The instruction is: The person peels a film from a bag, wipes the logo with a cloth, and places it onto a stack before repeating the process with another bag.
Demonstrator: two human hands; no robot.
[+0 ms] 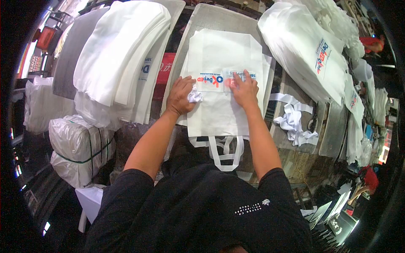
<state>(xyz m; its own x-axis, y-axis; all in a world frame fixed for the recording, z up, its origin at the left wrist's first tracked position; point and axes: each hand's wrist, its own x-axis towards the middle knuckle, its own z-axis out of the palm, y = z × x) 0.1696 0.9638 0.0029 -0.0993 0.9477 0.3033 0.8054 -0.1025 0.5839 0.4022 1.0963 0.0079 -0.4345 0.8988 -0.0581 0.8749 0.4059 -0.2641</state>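
Note:
A white bag (219, 111) with printed lettering lies flat on a grey board (202, 20), its handle loops (225, 162) pointing toward my body. More white bags show beneath its edges. At the bag's left edge, my left hand (182, 96) is closed around a crumpled white piece (195, 95). My right hand (245, 90) rests on the bag with its fingers spread, over a small see-through printed piece (233, 83) beside the red and blue print.
Stacks of white bags stand at the left (114, 50) and right (297, 46). White strips (295, 122) lie on a board to the right. A wrapped bundle (76, 147) tied with green cord sits at the lower left.

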